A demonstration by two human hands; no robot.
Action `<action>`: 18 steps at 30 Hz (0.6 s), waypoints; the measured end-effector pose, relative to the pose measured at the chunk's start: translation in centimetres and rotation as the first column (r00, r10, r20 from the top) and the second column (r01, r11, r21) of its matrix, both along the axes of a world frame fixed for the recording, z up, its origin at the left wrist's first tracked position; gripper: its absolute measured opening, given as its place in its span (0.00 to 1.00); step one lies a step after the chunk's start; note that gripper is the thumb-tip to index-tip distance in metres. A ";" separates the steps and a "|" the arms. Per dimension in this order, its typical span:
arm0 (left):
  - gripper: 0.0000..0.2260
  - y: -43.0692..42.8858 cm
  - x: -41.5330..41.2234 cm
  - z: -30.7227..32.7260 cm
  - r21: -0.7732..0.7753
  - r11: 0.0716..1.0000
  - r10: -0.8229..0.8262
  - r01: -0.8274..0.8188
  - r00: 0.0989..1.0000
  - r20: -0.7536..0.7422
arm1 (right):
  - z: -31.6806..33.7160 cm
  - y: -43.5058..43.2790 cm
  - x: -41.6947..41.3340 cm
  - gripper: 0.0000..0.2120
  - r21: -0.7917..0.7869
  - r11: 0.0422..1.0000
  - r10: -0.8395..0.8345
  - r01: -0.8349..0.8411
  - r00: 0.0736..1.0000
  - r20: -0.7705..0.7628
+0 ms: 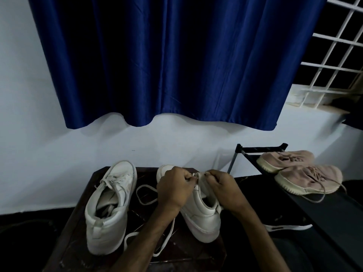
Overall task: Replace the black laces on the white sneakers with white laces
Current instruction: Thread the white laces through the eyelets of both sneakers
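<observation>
Two pink shoes [309, 180] on rack [326, 211]; left hand [174, 188], right hand [224, 188] pinch lace [194, 175].

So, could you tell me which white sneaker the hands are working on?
The right sneaker: left hand and right hand pinch its lace; the left sneaker stands untouched.

Just 1 cam, worn on my head, wide-angle, edges bend. It faces fwd & down. Closest to the lens, low-centre & seen from above: left hand [174, 188] & right hand [224, 190] pinching at the white sneaker [202, 214] on the table [74, 252]. Farther off, straight ahead, the blue curtain [176, 65] & wall [29, 134] fill the top half. Far right edge catches the window grille [334, 55] & a black rack [324, 213] w/ pink shoes [306, 181].
</observation>
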State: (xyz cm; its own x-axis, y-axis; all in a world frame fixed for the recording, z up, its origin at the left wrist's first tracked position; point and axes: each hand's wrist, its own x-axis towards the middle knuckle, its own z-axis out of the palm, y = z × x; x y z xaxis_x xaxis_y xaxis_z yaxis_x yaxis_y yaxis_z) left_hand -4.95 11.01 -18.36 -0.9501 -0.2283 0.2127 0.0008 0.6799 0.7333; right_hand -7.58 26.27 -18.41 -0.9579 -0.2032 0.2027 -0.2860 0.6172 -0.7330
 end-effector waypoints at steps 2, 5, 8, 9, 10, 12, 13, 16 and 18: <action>0.16 0.2 0.0 0.1 -0.024 1.000 0.008 -0.008 1.000 -0.018 | 0.0 -0.1 0.2 0.12 -0.001 1.000 -0.016 0.016 1.000 -0.015; 0.13 0.3 0.3 0.3 -0.084 0.996 0.024 -0.027 0.999 -0.042 | -0.1 -0.4 0.5 0.12 -0.004 1.000 -0.028 0.028 0.999 -0.038; 0.11 0.5 0.3 0.2 -0.086 0.995 0.036 -0.042 0.997 -0.068 | -0.5 -0.5 0.9 0.12 0.011 0.999 -0.038 0.038 0.999 -0.032; 0.11 0.5 0.1 0.0 -0.071 0.997 0.035 -0.040 0.997 -0.073 | -0.4 -0.6 1.0 0.11 0.012 0.999 -0.040 0.041 0.999 -0.033; 0.10 0.6 0.0 -0.1 -0.058 0.998 0.035 -0.039 0.996 -0.076 | -0.2 -0.6 1.1 0.11 0.003 0.999 -0.044 0.044 0.998 -0.033; 0.10 0.2 -0.4 -0.1 -0.059 0.998 0.012 -0.016 0.998 -0.067 | 0.2 -0.8 1.7 0.11 -0.042 0.998 -0.045 0.045 0.999 -0.011; 0.09 -0.3 -0.7 -0.1 -0.078 0.997 -0.019 0.014 0.998 -0.059 | 0.3 -0.9 2.3 0.12 -0.084 0.996 -0.040 0.041 0.999 0.015; 0.07 -2.3 -1.5 0.9 -0.128 0.976 -0.180 0.177 0.984 -0.010 | -0.6 -1.9 4.1 0.15 -0.372 0.924 -0.031 0.090 0.986 0.163; 0.06 -3.6 -1.9 1.5 -0.121 0.950 -0.287 0.289 0.957 0.034 | -1.3 -3.2 4.7 0.14 -0.559 0.814 -0.047 0.158 0.977 0.209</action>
